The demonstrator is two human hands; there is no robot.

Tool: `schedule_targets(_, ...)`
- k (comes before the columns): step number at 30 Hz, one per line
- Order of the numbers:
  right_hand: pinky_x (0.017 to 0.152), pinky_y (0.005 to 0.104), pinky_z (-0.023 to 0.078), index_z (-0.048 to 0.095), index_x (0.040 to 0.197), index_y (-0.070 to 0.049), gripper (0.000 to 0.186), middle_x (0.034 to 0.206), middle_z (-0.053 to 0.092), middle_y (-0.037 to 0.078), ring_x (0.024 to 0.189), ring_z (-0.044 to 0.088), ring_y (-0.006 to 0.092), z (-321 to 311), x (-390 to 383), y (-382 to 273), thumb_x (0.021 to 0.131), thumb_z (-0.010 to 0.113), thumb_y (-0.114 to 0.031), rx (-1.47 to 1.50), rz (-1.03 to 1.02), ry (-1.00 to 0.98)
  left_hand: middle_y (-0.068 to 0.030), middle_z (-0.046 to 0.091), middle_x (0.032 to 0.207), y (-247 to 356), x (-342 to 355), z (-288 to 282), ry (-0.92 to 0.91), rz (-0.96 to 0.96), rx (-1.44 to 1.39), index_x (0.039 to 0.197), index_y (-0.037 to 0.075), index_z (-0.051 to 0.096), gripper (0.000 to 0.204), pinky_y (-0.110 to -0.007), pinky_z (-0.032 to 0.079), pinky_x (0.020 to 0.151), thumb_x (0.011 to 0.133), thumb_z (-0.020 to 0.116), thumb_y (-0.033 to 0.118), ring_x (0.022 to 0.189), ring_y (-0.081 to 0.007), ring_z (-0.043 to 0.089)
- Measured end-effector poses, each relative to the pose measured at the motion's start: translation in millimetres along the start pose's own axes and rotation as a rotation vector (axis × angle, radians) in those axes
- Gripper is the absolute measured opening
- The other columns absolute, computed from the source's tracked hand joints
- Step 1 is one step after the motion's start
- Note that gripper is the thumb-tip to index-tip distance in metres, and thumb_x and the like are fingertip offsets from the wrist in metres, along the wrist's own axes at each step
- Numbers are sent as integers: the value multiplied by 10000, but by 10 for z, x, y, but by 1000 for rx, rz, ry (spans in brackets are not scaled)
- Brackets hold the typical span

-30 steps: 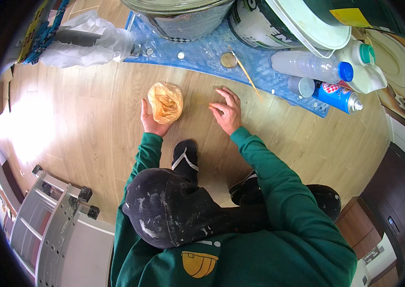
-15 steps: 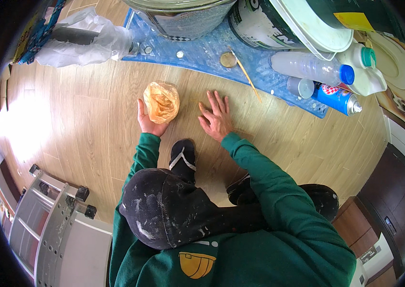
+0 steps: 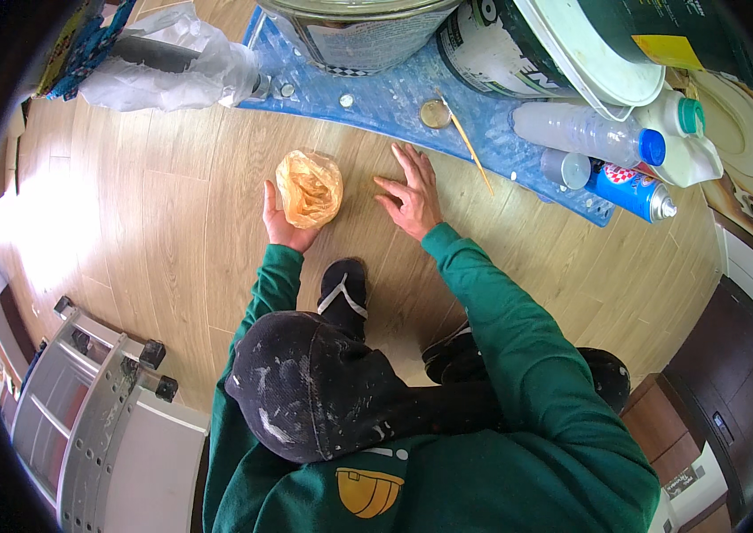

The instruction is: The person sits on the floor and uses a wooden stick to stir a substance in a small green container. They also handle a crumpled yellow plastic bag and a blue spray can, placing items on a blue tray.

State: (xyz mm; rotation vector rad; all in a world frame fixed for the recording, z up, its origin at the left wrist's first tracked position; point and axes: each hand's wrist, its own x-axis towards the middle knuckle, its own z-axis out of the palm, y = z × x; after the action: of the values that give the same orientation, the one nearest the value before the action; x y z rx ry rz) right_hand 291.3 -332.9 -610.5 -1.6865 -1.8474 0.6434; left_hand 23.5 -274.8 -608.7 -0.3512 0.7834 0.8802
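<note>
My left hand (image 3: 286,222) holds a crumpled, translucent orange plastic bag (image 3: 310,186), its top bunched into folds, over the wooden floor. My right hand (image 3: 408,194) is to the right of the bag, fingers apart and nothing visible in them, reaching to just short of the blue mat's front edge (image 3: 323,110). Beyond it on the mat lie a round lid (image 3: 435,114) and a thin stick (image 3: 470,151), possibly a brush.
Large buckets (image 3: 358,35), a plastic bottle (image 3: 581,133), a white jug (image 3: 687,155), a blue spray can (image 3: 625,186) and a cup (image 3: 565,169) crowd the mat. A plastic-wrapped bundle (image 3: 154,84) lies top left, an aluminium ladder (image 3: 79,391) lower left.
My right hand has shifted forward toward the mat, and its fingers are straighter than a second ago. My left hand still holds the bag in about the same place.
</note>
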Motion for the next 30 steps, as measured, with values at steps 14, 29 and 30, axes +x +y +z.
schedule_targets(14,1253,681,207,862,968,-221,200,1667,437,63,1569,306,395,480,-101,-298,775,914,-240,-107,237,280,-147,497,1592,11,-1,10,-17,-5,7,1587,127,457,807,-578,372,1214,1020,485,700,1425,-380,499)
schedule_targets(29,1254,658,236,684,887,-115,115,1547,541,79,1512,403,363,527,90,-294,879,790,-158,-176,189,279,-198,425,1630,-21,-16,98,29,-12,146,1629,67,358,1008,-568,332,1245,944,533,785,1463,-392,456)
schedule_targets(30,1257,651,238,685,909,-112,106,1541,542,86,1509,404,364,489,114,-319,893,775,-164,-181,173,338,-199,421,1634,-24,-15,91,19,-22,138,1630,63,354,1011,-566,333,1245,944,532,785,1467,-393,452)
